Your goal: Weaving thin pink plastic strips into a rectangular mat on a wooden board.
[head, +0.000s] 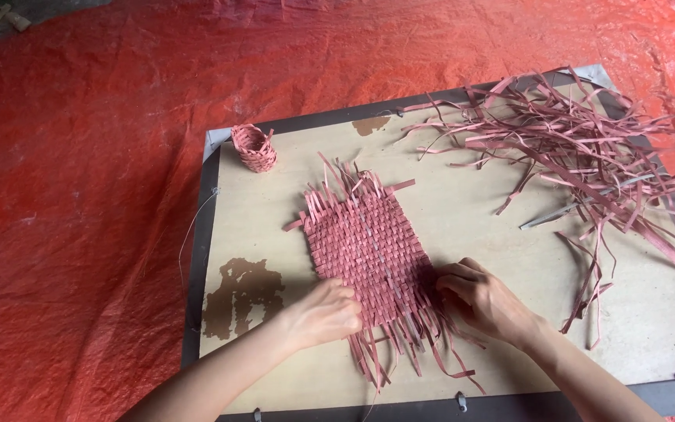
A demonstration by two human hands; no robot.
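**Entry: woven strip mat, part-finished, with both hands at its near edge**

Left hand (323, 312): at 7 o'clock of the mat, fingers curled down onto the near woven edge, pressing it flat.

Right hand (484, 301): at 5 o'clock of the mat, fingers bent and pinching into the loose strip ends where the weave stops.

Woven mat (365, 238): pink flat strips, plaited, lying flat mid-board. Judged light, thin and flexible; the woven body holds together, while the unwoven fringe at the near and far ends looks liable to slip or crease. Best gripped by the tight woven part, not the free ends.

Board (462, 211): pale tabletop panel with a dark frame, carrying everything.

Small woven basket (255, 148): at 11 o'clock of the mat, upright, well apart.

Loose strips (580, 148): tangled heap at 2 o'clock, springy and light by the look.

Red tarpaulin (87, 180): beneath and beyond the board.
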